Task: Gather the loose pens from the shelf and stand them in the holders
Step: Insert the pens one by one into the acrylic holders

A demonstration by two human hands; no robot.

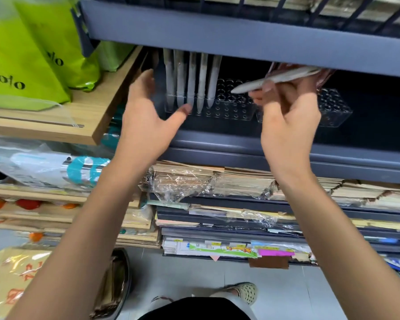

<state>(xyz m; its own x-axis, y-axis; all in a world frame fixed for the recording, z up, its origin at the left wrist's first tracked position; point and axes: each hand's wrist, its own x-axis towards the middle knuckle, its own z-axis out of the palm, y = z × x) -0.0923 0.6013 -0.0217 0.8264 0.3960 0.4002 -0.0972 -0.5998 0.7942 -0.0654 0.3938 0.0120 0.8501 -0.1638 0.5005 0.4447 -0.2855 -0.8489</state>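
So the right grip (289, 121) is pinching one grey pen (275, 80) between thumb and fingers. It's held almost flat, tip pointing left over the clear left holder (231, 109) on the dark shelf (240, 144). Left grip (148, 116) is released, fingers spread, thumb just in front of that holder, where five grey pens (191, 82) stand in a row at its left end; the right holder (335, 109) sits just beside it.
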